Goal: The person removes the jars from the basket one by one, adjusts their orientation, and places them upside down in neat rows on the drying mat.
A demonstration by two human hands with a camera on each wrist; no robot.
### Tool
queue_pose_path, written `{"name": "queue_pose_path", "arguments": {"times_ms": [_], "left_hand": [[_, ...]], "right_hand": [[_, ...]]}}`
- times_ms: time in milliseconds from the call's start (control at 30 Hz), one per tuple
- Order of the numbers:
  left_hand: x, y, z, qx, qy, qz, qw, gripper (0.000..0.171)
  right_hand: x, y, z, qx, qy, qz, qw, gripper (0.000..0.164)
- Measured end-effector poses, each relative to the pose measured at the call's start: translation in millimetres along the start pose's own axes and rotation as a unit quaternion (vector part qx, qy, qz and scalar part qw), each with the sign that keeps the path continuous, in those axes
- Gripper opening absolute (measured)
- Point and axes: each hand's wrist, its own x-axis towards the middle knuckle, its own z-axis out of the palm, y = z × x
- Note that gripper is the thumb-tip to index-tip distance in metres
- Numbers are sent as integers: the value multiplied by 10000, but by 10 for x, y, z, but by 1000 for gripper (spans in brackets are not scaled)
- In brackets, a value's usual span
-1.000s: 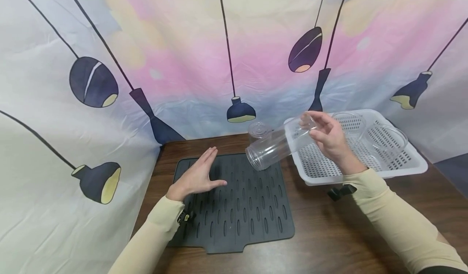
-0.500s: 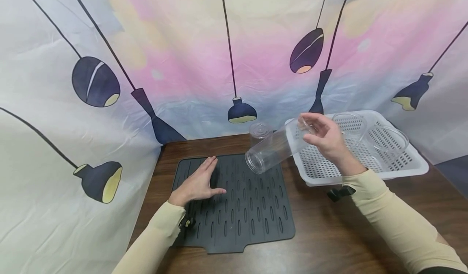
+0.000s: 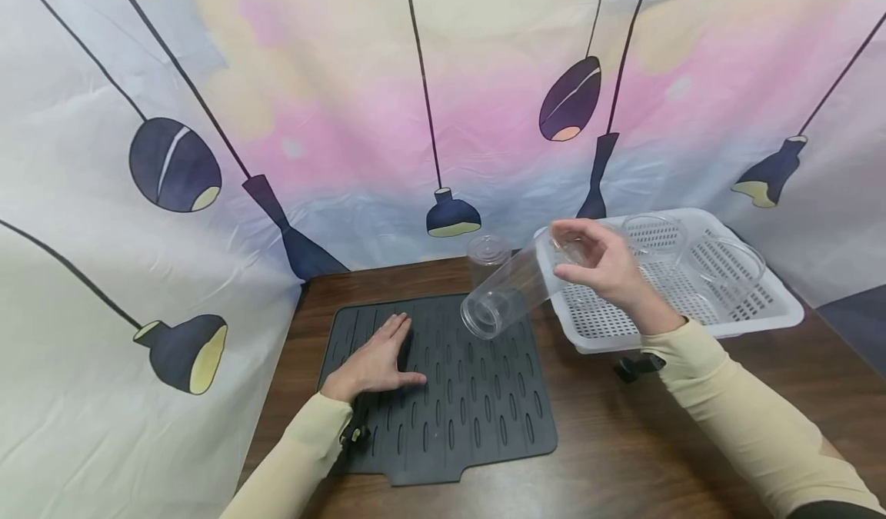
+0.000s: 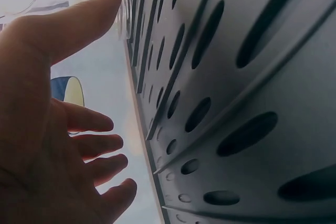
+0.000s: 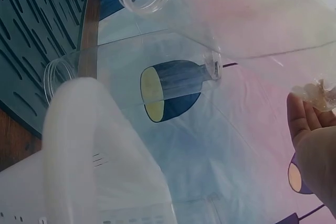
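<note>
The right hand (image 3: pixel 609 265) is curving its fingers and thumb round the upper end of a tall clear jar (image 3: pixel 515 292), which is tilting away from them toward eight o'clock, its round rim hanging over the right part of the grooved black drying mat (image 3: pixel 484 427). The left hand (image 3: pixel 374 361) is holding nothing; its fingers are reaching toward one o'clock and its thumb toward three, with a wide gap between them, and the left wrist view is showing the fingers apart from the mat. The jar's rim is hanging at two o'clock from the left hand, not touching it. A second clear jar (image 3: pixel 489 251) is standing at the mat's one o'clock edge, partly behind the held one. At three to four o'clock from the right hand, a white perforated basket (image 3: pixel 595 342) is resting on the brown wood-grain bench (image 3: pixel 588 442), holding more clear round-rimmed containers (image 3: pixel 747 265).
</note>
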Motion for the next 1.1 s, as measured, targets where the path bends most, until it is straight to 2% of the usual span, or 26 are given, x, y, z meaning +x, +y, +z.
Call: {"name": "queue_pose_path", "arguments": {"times_ms": [133,300,633,1100], "left_hand": [[8,2,14,17,-56,-46,10000,107],[35,6,11,41,-83,-102,9999,106],[-8,11,123,26,-253,-256,9993,107],[-11,-28,193,26,-329,-313,9990,107]], "right_hand": [[8,1,17,-291,-84,-52,9995,59],[33,-4,38,-405,-152,-98,9990,60],[-2,5,122,-973,-426,-22,9943,63],[54,-2,265,-2165,-450,-74,9752,68]]}}
